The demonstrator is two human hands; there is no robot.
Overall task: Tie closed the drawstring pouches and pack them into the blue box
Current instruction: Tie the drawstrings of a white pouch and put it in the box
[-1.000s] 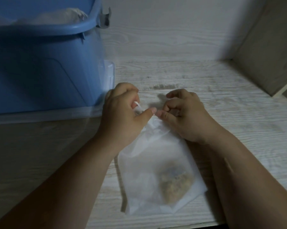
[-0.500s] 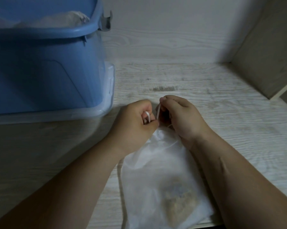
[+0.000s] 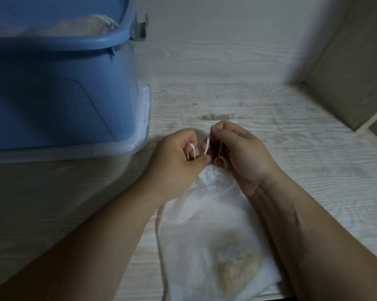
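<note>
A white, see-through drawstring pouch (image 3: 207, 231) lies flat on the pale wooden table, with a brownish lump showing inside its lower part. Its mouth is gathered between my hands. My left hand (image 3: 178, 161) pinches a loop of the white drawstring (image 3: 206, 145) at the pouch mouth. My right hand (image 3: 239, 153) pinches the other strand, held upright, with a small loop hanging by its palm. The blue box (image 3: 59, 88) stands at the left, with white pouches (image 3: 79, 27) heaped inside it.
The blue box sits on a clear plastic lid (image 3: 144, 118) that juts out towards my left hand. A wooden wall (image 3: 205, 40) closes the back, and a wooden side panel (image 3: 352, 79) stands at the right. The table's front edge (image 3: 276, 297) runs just below the pouch.
My hands have drawn together at the pouch mouth, which has gathered tighter. The drawstring strands now stand up between my fingers. The pouch has slid nearer to me.
</note>
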